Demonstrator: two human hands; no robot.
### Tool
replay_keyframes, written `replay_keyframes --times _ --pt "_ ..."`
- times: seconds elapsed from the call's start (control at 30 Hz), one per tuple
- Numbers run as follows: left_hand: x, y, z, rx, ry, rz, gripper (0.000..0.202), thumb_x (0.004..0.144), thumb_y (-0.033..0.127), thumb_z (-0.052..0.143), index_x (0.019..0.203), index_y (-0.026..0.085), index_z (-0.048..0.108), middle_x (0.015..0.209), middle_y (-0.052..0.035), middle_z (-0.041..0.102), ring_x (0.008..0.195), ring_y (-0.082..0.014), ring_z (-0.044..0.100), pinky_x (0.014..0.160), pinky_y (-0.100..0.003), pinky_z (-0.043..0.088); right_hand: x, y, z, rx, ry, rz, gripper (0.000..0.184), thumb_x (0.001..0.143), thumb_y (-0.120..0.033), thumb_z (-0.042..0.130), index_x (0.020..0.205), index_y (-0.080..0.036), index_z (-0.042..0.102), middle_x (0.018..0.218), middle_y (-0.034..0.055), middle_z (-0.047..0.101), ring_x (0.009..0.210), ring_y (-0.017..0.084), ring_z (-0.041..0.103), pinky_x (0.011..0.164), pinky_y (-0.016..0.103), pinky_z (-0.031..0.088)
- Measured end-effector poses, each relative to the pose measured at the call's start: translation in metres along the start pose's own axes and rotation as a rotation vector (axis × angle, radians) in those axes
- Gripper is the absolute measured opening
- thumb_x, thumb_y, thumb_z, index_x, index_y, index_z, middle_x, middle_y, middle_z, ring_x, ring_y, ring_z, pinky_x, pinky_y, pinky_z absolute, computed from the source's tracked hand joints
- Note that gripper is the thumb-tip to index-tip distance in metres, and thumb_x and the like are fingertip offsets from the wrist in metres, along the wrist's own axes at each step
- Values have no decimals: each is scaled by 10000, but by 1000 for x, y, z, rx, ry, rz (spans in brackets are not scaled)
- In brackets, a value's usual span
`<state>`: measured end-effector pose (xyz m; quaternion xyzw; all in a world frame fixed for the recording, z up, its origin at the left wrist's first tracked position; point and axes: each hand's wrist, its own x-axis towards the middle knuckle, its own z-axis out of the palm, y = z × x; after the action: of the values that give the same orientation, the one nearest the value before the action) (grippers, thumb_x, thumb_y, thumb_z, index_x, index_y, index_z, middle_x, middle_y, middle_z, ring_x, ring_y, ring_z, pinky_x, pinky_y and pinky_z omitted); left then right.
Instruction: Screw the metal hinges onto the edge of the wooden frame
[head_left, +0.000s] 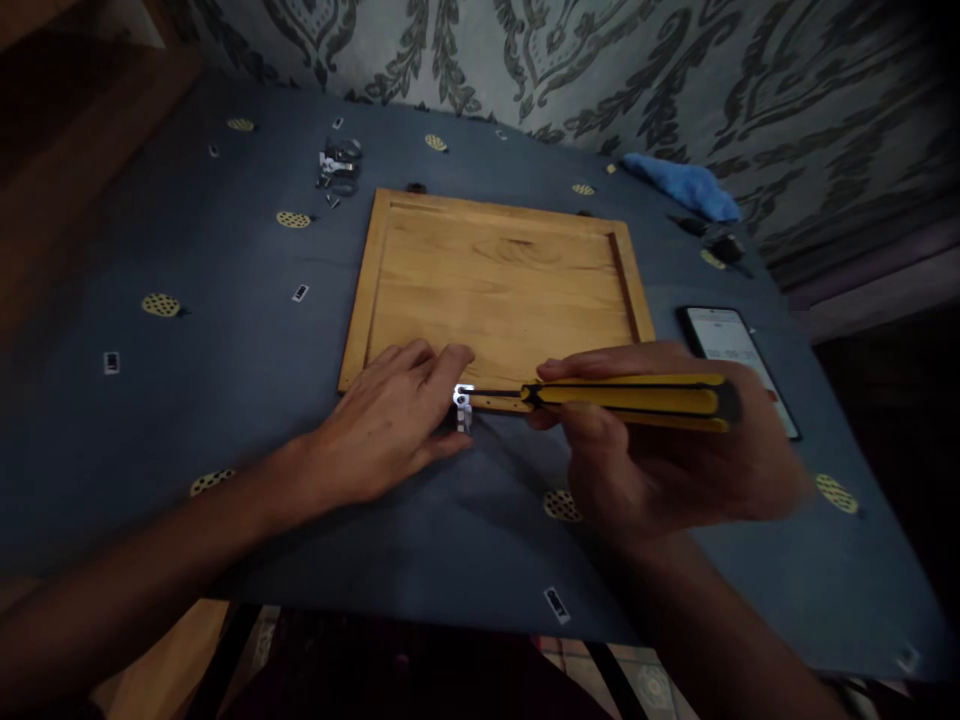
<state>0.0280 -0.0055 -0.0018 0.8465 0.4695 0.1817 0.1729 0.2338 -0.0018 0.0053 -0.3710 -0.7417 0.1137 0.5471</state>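
Seemingly for steadiness, the left hand pinches a metal hinge at the near edge of the wooden panel — the right hand grasping a screwdriver aimed there

The phone perhaps reads 00 first; tablecloth labels are illegible.

You have a phone lying screen-up on the right of the tabletop, a blue cloth crumpled near its far right corner, a dark object just beside the cloth, and a patterned wall behind
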Motion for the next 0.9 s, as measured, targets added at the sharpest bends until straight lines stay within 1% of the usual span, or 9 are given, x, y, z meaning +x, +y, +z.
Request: replay_keyframes --times 0.07,0.13,0.3,0.47,0.6,0.7,0.8,0.9 --pt "0 0 0 -10 3 4 553 893 307 794 1342 214 484 1136 -85 712 1099 -304 665 932 -432 549 0 1 -2 -22 7 47 150 964 -408 744 1061 -296 721 923 41 801 714 218 747 558 367 589" --pt "0 0 0 -11 5 9 561 893 310 797 1344 207 480 1131 -86 713 1108 -306 665 939 -433 549 0 2 -2 -43 -7 61 158 966 -433 739 1029 -290 724 889 38 791 697 212 738 564 361 584" --pt "1 0 1 6 -5 7 583 895 328 799 1357 195 471 1124 -90 721 1119 -318 663 948 -448 551 2 4 1 -81 -43 -42 114 969 -335 748 1062 -270 732 874 10 788 693 175 738 569 314 556" --pt "1 1 0 15 -16 10 607 876 305 825 1355 168 478 1137 -102 726 1118 -322 664 951 -446 549 4 0 3 -55 -36 -37 133 937 -330 798 1026 -262 728 847 -7 775 681 171 735 565 313 553" --pt "2 2 -1 11 -23 9 605 873 295 828 1353 158 485 1116 -103 727 1128 -326 661 951 -442 545 4 -1 5 -38 -59 -29 112 945 -336 791 998 -272 715 822 -11 767 672 175 728 566 327 547" --pt "3 2 -2 14 -29 -1 581 880 305 821 1341 167 494 1118 -100 724 1127 -325 661 949 -444 544 6 0 4 -18 -78 -38 107 940 -326 793 995 -273 717 810 -16 763 669 171 728 566 316 549" --pt "2 2 -1 20 -29 3 568 889 299 811 1339 159 495 1124 -105 717 1122 -323 663 939 -442 545 10 0 1 29 -137 9 143 929 -313 804 1053 -283 740 885 -14 782 736 174 747 638 311 588" --pt "2 2 -1 16 -25 2 583 882 295 818 1344 159 491 1137 -105 714 1126 -317 664 950 -439 542 18 -1 -5 117 -244 110 217 926 -324 808 1135 -295 759 1024 7 797 843 193 766 687 322 613"
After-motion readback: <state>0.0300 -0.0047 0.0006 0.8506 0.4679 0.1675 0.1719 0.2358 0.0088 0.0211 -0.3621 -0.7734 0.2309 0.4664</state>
